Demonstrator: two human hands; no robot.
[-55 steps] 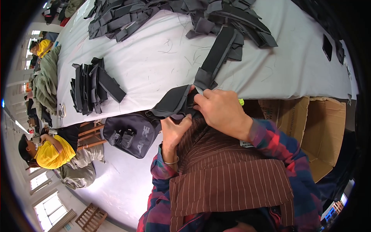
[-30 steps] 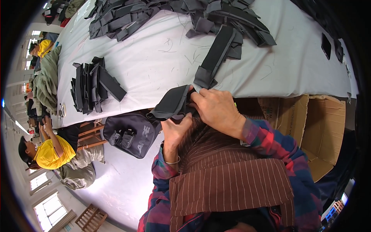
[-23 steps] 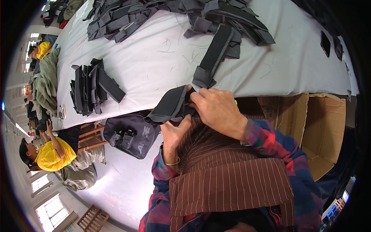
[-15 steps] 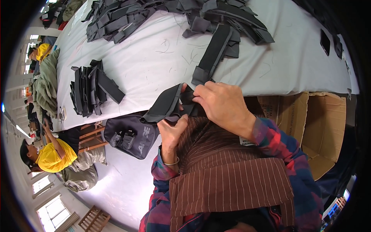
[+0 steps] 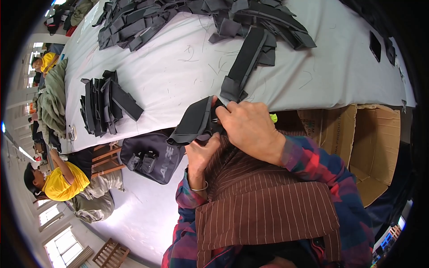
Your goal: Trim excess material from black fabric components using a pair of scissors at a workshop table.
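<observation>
A dark grey sewn fabric strip (image 5: 193,120), like a waistband piece, is held at the table's near edge, above my lap. My left hand (image 5: 202,154) grips it from below, thumb on its near side. The fingers of my right hand (image 5: 251,129) are closed on its right end, which is bunched and partly hidden behind the knuckles. Just beyond, a long fabric strip (image 5: 245,60) lies on the white-covered table (image 5: 178,80). A neat stack of similar strips (image 5: 100,105) lies to the left, and a large loose pile (image 5: 138,22) spreads along the far side.
An open cardboard box (image 5: 373,147) stands at the right below the table edge. To the left are a dark bag (image 5: 152,156) on a wooden stool (image 5: 107,158) and a seated co-worker in yellow (image 5: 67,181). A phone (image 5: 375,47) lies far right. Loose threads dot the cloth.
My right hand has shifted slightly left and down, closer to my left hand. The held strip has turned a little more upright. A small yellow-green patch now shows beside my right wrist.
</observation>
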